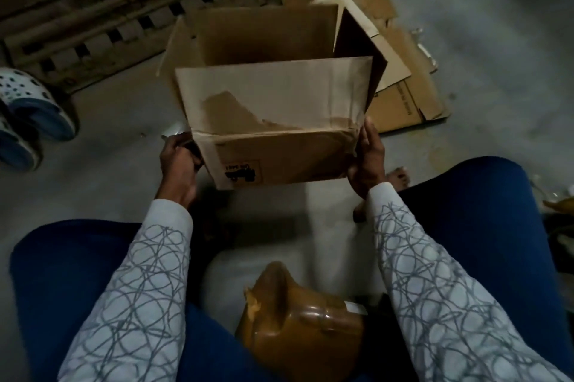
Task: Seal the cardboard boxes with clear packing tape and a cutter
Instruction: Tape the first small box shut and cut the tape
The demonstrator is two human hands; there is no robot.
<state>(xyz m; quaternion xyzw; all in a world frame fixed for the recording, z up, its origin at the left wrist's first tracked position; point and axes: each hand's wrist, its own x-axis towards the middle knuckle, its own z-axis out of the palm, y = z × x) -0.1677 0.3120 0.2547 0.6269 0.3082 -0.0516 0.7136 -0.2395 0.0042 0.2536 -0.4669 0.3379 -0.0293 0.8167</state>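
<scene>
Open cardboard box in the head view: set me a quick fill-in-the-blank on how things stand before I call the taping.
1. The brown cardboard box has its top flaps ____.
2. The left hand grips the box's near left corner, while the right hand lies flat against its ____ side.
3. The white-and-blue perforated clogs sit to the box's ____.
4. The flattened cardboard sheets lie on the grey ____.
Missing words: open; right; left; floor.
</scene>
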